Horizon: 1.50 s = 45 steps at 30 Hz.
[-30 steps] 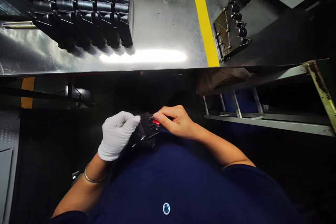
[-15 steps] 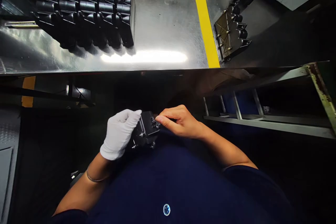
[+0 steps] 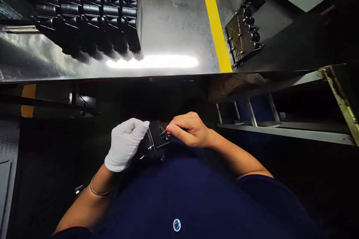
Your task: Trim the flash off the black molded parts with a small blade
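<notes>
A dark rectangular part [image 3: 158,134] with small metal fittings hangs in front of my torso, below the table's front edge. My left hand [image 3: 125,142], in a white glove, pinches its upper left edge between thumb and fingers. My bare right hand [image 3: 190,129] is closed at the part's right side, thumb and forefinger pressed together beside a small fitting. Something small and partly red shows at those fingertips, too small to make out.
Stacked black parts [image 3: 89,18] stand on the metal table [image 3: 174,26] at the left. Right of the yellow stripe [image 3: 214,18] are more dark parts [image 3: 242,37]. A metal frame [image 3: 291,130] lies at the right, below the table edge.
The view has shifted slightly, so the table items sit a little further left. A small red spot now shows by my right fingertips. Both hands keep their grip.
</notes>
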### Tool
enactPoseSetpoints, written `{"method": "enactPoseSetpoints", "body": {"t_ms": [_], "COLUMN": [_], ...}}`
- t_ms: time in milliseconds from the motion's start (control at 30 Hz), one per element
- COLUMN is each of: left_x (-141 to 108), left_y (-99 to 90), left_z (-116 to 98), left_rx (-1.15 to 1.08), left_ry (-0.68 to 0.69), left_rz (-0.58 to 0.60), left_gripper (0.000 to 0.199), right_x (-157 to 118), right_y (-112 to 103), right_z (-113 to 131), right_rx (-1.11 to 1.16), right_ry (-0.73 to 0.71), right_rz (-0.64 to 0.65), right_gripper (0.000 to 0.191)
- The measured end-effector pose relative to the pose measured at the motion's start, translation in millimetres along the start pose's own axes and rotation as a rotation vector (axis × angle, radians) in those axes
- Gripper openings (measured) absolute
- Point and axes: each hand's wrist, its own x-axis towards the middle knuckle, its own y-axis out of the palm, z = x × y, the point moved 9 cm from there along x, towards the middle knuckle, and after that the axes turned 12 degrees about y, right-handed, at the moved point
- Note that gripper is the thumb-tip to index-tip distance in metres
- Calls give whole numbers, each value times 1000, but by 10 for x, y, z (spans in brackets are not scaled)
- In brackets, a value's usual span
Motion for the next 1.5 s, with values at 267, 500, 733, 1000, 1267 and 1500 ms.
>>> {"method": "enactPoseSetpoints", "body": {"t_ms": [267,500,733,1000,1267,1500], "left_x": [-11,-27,47,51,29,38], "left_y": [21,80,12,61,31,7], "left_z": [31,-42,-93,-75,44,21], "left_rx": [-29,-53,-46,-39,-41,-3], "left_ry": [-21,14,136,120,49,-6], "left_rz": [-11,52,43,38,-57,-128], "left_gripper": [35,32,29,31,34,41], "right_x": [-17,-15,11,6,35,53], "right_y": [-10,111,30,100,89,18], "right_z": [44,-73,41,21,37,55], "right_rx": [-23,218,43,-104,-265,-426], "right_ry": [-58,101,-56,-66,-85,-146], "right_rz": [-26,364,245,237,155,-69], "right_gripper": [31,40,43,49,51,52]}}
